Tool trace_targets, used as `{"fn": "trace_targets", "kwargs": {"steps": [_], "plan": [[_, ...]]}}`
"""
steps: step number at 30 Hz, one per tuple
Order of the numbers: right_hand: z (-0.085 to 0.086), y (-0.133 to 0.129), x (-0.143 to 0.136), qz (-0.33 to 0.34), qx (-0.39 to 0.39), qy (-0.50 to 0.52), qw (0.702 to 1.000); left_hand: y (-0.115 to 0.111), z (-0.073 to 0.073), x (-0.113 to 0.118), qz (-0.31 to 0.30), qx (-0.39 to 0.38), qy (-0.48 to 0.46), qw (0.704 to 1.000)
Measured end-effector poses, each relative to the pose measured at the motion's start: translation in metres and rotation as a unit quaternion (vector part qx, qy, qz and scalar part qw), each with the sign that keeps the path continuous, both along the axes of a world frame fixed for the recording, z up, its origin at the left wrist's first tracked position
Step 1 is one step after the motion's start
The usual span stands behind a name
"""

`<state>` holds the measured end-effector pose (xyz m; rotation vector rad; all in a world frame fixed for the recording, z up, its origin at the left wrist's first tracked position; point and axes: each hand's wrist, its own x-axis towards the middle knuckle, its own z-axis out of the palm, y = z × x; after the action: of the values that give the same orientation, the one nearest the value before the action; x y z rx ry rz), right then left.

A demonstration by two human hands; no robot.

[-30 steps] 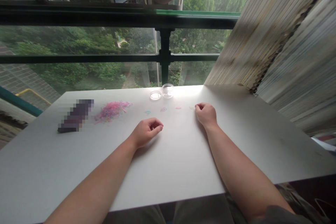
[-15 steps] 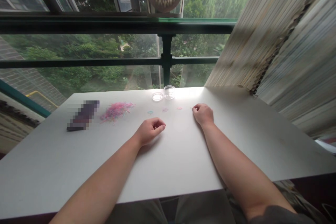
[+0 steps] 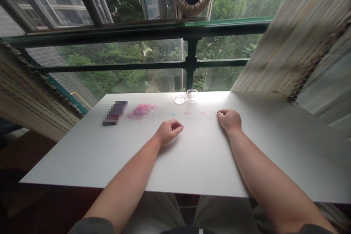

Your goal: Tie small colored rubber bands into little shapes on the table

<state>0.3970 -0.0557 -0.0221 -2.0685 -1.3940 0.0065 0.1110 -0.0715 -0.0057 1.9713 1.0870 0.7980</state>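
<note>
A faint pale elastic band [image 3: 215, 112] lies at the fingertips of the bunched right hand [image 3: 230, 120]; whether it is gripped, I cannot tell. Left of those fingertips, a pink band [image 3: 202, 112], purple band [image 3: 187, 113] and teal band [image 3: 172, 114] seem already laid out; most apparently remain in the heap [image 3: 142, 111] beyond the left hand [image 3: 169, 131], its fingers curled, thumb near index, nothing visibly held. Past both hands' fingers: a clear tub [image 3: 192, 95]. No writing is legible.

No readable text, no legible labels, brands, numbers or signs
</note>
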Motion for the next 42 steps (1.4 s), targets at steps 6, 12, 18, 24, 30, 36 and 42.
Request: {"fn": "trace_targets", "kwargs": {"steps": [6,12,18,24,30,36,42], "plan": [[0.004,-0.009,-0.005,0.027,0.075,0.039,0.996,-0.006,-0.003,-0.011,0.025,0.016,0.016,0.999],[0.007,-0.023,-0.042,0.234,0.054,0.099,0.966,-0.010,0.000,-0.020,0.052,0.032,0.054,0.997],[0.010,-0.029,-0.063,0.361,-0.068,0.085,0.926,-0.010,0.000,-0.017,0.073,0.042,0.074,0.994],[0.013,-0.028,-0.056,0.362,-0.067,0.126,0.921,0.011,-0.001,-0.069,0.342,0.080,0.122,0.928],[0.013,-0.028,-0.057,0.368,-0.081,0.112,0.919,0.016,-0.006,-0.126,0.448,0.037,0.236,0.861],[0.016,-0.030,-0.059,0.369,-0.088,0.108,0.919,0.020,-0.001,-0.122,0.433,0.036,0.253,0.864],[0.016,-0.032,-0.060,0.366,-0.092,0.107,0.920,0.019,0.000,-0.120,0.446,0.060,0.242,0.859]]}}
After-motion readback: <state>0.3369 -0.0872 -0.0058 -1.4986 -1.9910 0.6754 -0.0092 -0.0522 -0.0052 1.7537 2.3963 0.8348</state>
